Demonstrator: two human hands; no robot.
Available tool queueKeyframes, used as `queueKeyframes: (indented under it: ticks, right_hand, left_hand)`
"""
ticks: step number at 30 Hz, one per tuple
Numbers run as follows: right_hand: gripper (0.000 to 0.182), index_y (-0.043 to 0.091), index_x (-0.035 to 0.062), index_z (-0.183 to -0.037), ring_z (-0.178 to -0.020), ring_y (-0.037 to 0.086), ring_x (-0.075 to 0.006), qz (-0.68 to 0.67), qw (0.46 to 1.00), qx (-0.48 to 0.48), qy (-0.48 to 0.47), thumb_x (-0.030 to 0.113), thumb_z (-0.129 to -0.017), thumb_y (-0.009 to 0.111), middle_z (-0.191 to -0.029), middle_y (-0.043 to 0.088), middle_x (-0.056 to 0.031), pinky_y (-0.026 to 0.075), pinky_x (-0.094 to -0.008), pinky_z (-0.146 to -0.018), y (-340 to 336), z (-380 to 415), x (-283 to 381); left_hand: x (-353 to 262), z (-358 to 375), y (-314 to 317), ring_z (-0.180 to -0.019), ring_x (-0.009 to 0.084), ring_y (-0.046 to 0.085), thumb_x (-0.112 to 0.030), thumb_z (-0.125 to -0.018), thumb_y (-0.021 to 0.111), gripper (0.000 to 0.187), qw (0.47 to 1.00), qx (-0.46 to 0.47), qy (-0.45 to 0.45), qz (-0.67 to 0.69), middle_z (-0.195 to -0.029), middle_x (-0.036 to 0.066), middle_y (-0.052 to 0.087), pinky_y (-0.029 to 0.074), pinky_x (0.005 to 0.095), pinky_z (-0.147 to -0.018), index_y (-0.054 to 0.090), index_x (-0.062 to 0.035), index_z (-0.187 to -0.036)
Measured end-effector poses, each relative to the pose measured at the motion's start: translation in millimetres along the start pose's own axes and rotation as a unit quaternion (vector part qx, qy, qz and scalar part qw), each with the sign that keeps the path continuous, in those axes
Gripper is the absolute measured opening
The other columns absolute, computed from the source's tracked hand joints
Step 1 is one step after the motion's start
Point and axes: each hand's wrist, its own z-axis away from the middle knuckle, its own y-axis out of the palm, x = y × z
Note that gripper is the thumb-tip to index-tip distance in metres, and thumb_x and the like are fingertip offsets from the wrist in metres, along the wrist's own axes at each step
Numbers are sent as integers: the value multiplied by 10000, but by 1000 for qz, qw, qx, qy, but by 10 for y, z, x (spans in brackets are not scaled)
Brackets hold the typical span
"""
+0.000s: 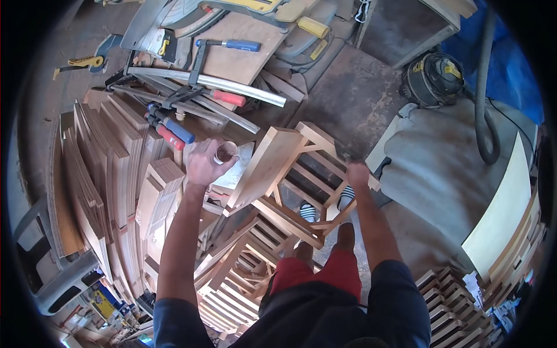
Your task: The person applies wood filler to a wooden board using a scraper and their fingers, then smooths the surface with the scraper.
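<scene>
My left hand point(203, 164) is closed around a small cup point(226, 152) with brownish stuff inside, held up left of a wooden chair-like frame point(261, 168). The frame is light wood with a broad panel, slats and angled braces, and stands in front of my legs. My right hand point(357, 174) is a fist at the frame's right side, with a thin dark thing showing just above it. What kind of tool that is, I cannot make out. My feet, in striped footwear point(307, 212), show beyond the slats.
Stacked wooden boards point(110, 168) fill the left side. Bar clamps point(203, 81) with red and blue handles lie above them. A vacuum point(434, 80) and a grey cloth-covered surface point(435, 156) stand on the right. Slatted wooden frames point(238, 290) lie below on the left.
</scene>
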Motion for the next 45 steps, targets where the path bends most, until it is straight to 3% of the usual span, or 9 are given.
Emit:
queueKeyframes:
  ticks: [3,4,7,10,17,23,41,44,45]
  right_hand:
    - [111,728,132,-860,-785,689,-337,-50,976,-89,195,128,-772,661,-790,693,-146,540,-454,-700,-484,-108,-22]
    - [135,763,134,-894,-728,665,-316,-89,947,-268,153,120,-779,693,-749,673,-120,529,-426,-715,-641,-103,-43]
    - [236,790,149,-986,-691,617,-306,-129,884,-418,164,87,-769,722,-768,662,-111,508,-397,-678,-1147,-69,50]
    - [331,782,142,-1072,-715,581,-280,-216,893,-360,162,37,-762,729,-810,655,-95,484,-372,-663,-1542,51,150]
    - [382,763,91,-1103,-764,539,-279,-164,811,-557,-73,-64,-764,681,-896,670,-93,452,-351,-716,-2797,291,473]
    - [375,735,-10,-1087,-804,564,-289,-176,784,-585,-109,-145,-766,596,-939,717,-133,432,-380,-791,-3137,458,484]
    - [419,751,35,-1075,-768,550,-277,-178,768,-610,-85,-136,-718,614,-962,725,-134,446,-345,-735,-3198,600,474]
    - [219,750,30,-941,-697,541,-209,-336,775,-532,56,-89,-793,641,-828,674,-81,434,-311,-664,-3112,596,532]
    - [156,733,33,-927,-674,525,-180,-487,718,-482,122,-55,-825,654,-793,638,-57,426,-302,-643,-3090,580,527]
  left_hand:
    - [11,9,13,-829,308,673,-371,-684,859,481,1000,-1,-7,14,-879,95,675,523,421,-767,670,-85,-1023]
    - [1,51,12,-830,308,673,-371,-683,858,478,1000,1,-12,8,-880,95,674,523,420,-766,670,-86,-1018]
    - [2,11,11,-830,308,673,-375,-682,854,470,1000,0,-7,0,-880,92,672,522,418,-763,670,-89,-1005]
    - [-26,14,-9,-822,311,671,-380,-679,849,463,1000,-13,-9,2,-873,91,670,522,415,-753,669,-90,-992]
    - [-55,11,-53,-784,304,656,-408,-699,815,415,1000,-22,-11,6,-834,90,666,504,418,-751,652,-101,-926]
    - [-64,19,-66,-800,325,659,-385,-689,822,415,1000,-15,-22,1,-853,94,661,513,435,-744,661,-108,-953]
    - [-67,15,-53,-788,316,653,-414,-691,825,441,1000,-23,-11,-3,-842,97,663,509,417,-751,646,-100,-943]
    - [-54,18,-41,-797,324,655,-410,-694,824,443,1000,-19,-11,-2,-853,99,665,513,426,-751,650,-100,-958]
    - [-57,18,-40,-799,325,655,-406,-695,824,441,1000,-22,-9,1,-855,100,665,514,427,-751,651,-100,-961]
